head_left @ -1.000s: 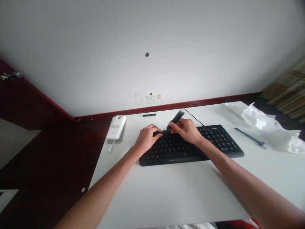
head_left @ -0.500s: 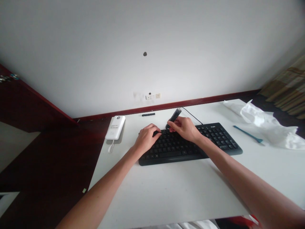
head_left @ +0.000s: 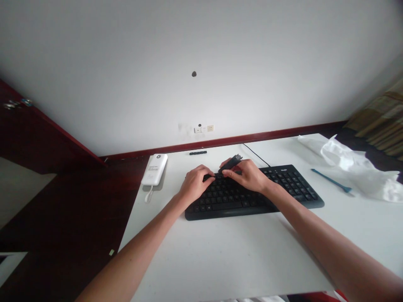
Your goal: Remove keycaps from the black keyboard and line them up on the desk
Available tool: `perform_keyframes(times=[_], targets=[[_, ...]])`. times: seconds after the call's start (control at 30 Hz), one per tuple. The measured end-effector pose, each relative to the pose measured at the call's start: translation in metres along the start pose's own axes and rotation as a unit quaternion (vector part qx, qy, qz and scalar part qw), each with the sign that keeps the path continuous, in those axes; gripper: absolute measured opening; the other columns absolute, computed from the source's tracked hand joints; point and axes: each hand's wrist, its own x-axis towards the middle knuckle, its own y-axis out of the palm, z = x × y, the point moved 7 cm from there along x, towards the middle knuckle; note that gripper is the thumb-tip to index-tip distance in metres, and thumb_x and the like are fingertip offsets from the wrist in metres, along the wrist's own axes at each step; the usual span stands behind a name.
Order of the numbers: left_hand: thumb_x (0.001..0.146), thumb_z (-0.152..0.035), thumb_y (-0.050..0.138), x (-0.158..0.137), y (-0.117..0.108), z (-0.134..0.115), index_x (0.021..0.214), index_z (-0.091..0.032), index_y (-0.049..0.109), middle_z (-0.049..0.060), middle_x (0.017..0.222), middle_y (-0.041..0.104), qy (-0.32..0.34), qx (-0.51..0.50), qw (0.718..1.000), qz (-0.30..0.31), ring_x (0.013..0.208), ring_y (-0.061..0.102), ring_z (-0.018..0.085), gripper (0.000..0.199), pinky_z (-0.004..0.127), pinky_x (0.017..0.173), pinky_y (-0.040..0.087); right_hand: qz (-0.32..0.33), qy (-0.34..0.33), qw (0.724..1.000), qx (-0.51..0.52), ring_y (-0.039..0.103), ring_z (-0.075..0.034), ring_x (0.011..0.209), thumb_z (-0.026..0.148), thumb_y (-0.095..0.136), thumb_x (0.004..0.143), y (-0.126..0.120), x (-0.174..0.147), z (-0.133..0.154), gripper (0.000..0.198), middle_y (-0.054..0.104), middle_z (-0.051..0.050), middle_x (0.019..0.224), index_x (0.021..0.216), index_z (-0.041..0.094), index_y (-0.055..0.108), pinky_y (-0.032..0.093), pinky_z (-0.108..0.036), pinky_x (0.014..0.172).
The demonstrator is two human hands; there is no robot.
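A black keyboard (head_left: 226,206) lies at a slight angle on the white table. My right hand (head_left: 248,175) is closed around a black keycap puller (head_left: 231,162), a thick handle leaning over the keyboard's upper rows. Its lower end is down at the keys, partly hidden by my fingers. Just left of it, my left hand (head_left: 195,183) rests on the keyboard's upper left part. Thumb and index finger are drawn together at the keys, and what lies between them is too dark to make out. Beyond the keyboard, several loose black keycaps (head_left: 198,153) stand in a row.
A white power bank (head_left: 155,170) with a short cable lies at the table's left. On the right are a blue-green brush-like tool (head_left: 331,180) and a crumpled white plastic bag (head_left: 349,163). The keyboard cable (head_left: 256,154) runs off the back edge towards the wall.
My right hand has tipped the keycap puller lower and brought it down closer to the keys and to my left fingers. The left hand has stayed in place; the whole view has shifted slightly.
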Motion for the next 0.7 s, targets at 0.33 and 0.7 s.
perform_keyframes(times=[0.33, 0.7], targets=[[0.091, -0.028, 0.072, 0.000, 0.002, -0.001, 0.107, -0.026, 0.076, 0.002, 0.108, 0.072, -0.019, -0.014, 1.000, 0.015, 0.097, 0.071, 0.019, 0.017, 0.034, 0.095, 0.055, -0.028, 0.070, 0.995, 0.062, 0.075, -0.023, 0.071, 0.056, 0.060, 0.095, 0.004, 0.011, -0.021, 0.038, 0.077, -0.006, 0.076, 0.088, 0.019, 0.068, 0.059, -0.033, 0.067], [0.090, -0.025, 0.073, 0.001, 0.001, 0.002, 0.098, -0.024, 0.078, 0.002, 0.101, 0.073, -0.021, -0.019, 1.000, -0.001, 0.093, 0.071, 0.018, 0.009, 0.033, 0.092, 0.055, 0.062, 0.052, 0.996, -0.036, 0.072, -0.020, 0.062, 0.048, 0.065, 0.091, -0.001, 0.044, -0.009, 0.032, 0.075, -0.004, 0.067, 0.079, 0.018, 0.066, 0.052, -0.028, 0.061]])
